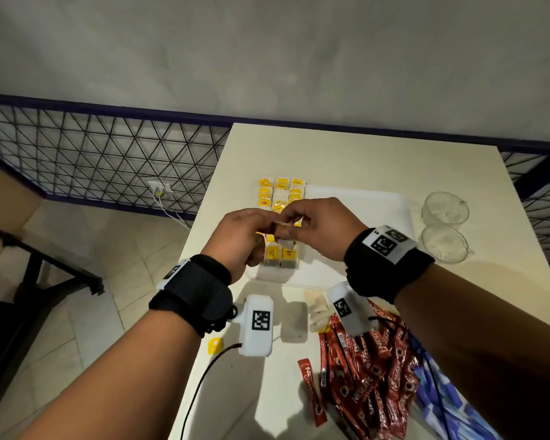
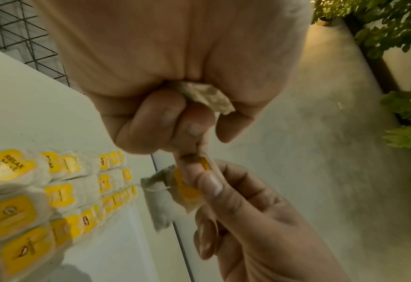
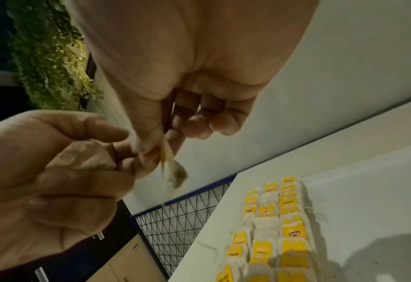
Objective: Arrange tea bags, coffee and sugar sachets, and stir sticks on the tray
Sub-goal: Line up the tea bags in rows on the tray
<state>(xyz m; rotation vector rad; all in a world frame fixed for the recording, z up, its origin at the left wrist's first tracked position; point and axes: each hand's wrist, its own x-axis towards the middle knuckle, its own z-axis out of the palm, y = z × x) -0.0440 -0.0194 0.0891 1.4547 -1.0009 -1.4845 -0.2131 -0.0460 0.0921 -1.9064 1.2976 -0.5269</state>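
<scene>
Fingers (image 1: 291, 217) of both hands pinch one tea bag (image 1: 283, 231) above the tray (image 1: 362, 198); three tea-bag rows laid, coffee sachets (image 1: 365, 376) wait on the table (image 1: 346, 154). Left wrist: left hand (image 2: 165, 76) also clutches a spare bag. Right wrist: right hand (image 3: 187, 76) pinches the tag

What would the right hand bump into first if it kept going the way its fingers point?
Probably the left hand: the right hand points leftward at it, both pinching tea bags, fingertips nearly touching. Depth is hard to judge.
</scene>
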